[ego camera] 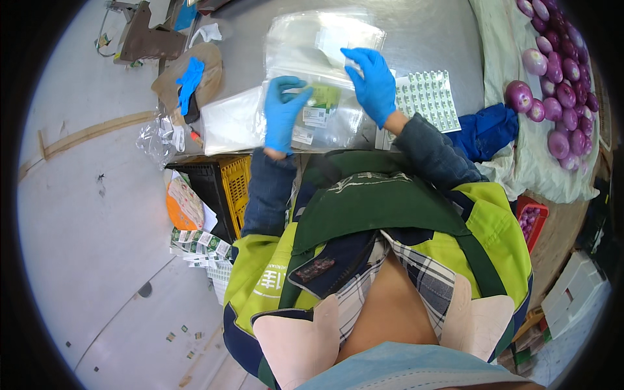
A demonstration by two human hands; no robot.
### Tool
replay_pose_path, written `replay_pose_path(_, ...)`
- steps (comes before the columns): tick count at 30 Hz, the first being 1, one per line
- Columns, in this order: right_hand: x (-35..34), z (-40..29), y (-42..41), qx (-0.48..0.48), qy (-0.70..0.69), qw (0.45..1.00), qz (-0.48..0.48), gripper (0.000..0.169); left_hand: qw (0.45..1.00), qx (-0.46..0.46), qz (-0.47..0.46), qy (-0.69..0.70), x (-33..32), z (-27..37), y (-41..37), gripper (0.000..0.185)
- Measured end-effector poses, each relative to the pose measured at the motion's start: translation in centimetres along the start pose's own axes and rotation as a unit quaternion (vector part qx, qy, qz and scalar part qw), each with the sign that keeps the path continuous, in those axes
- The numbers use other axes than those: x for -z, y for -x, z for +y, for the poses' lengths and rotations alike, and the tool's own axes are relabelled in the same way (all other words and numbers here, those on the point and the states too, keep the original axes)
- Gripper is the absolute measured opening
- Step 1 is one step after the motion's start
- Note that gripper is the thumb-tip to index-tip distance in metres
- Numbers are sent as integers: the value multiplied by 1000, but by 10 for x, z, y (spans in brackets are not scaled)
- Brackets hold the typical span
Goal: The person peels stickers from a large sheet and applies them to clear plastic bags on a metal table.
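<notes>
My left hand (285, 112), in a blue glove, is over the left edge of a stack of clear plastic bags (346, 131), thumb and curled fingers apart. Beside its thumb, a bag bears a green label (325, 96) and white printed labels (315, 117). My right hand (373, 83), also blue-gloved, is above the stack's right side. Its fingertips are at the edge of a pale, see-through square piece (334, 44); whether they grip it cannot be made out. More clear bags (234, 119) lie left of my left hand. A sheet of small green-and-white stickers (426, 100) lies right of my right wrist.
Red onions (560, 97) are heaped on a pale cloth (497, 53) at the right, near a dark blue cloth (487, 129). A brown tape-dispenser-like device (151, 39) and a loose blue glove (190, 83) lie left. Yellow (235, 187) and black crates (204, 190) stand below the metal table's edge.
</notes>
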State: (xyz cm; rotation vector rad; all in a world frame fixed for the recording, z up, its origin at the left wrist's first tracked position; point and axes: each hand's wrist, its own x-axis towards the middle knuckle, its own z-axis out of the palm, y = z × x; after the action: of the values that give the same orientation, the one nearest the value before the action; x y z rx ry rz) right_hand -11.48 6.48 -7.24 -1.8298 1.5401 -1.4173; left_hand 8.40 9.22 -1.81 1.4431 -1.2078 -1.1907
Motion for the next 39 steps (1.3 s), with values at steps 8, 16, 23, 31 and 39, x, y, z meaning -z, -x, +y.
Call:
replay_pose_path(8, -46, 55, 81, 108, 100, 951, -272, 28, 865, -149, 64, -476, -37, -135, -25, 35)
replay_pose_path(16, -41, 57, 23, -196, -38, 942, -268, 30, 995, 27, 64, 75, 17, -14, -12, 35)
replay_pose_path(23, 4, -15, 39, 96, 9, 993, -74, 41, 994, 24, 53, 88, -22, -102, -3, 34)
replay_pose_path(31, -43, 53, 80, 89, 87, 937, -326, 18, 877, -124, 113, -450, -14, -115, -6, 36)
replay_pose_path(39, -9, 68, -22, -181, -128, 975, -7, 27, 802, -321, 306, -400, -4, -33, 12, 30)
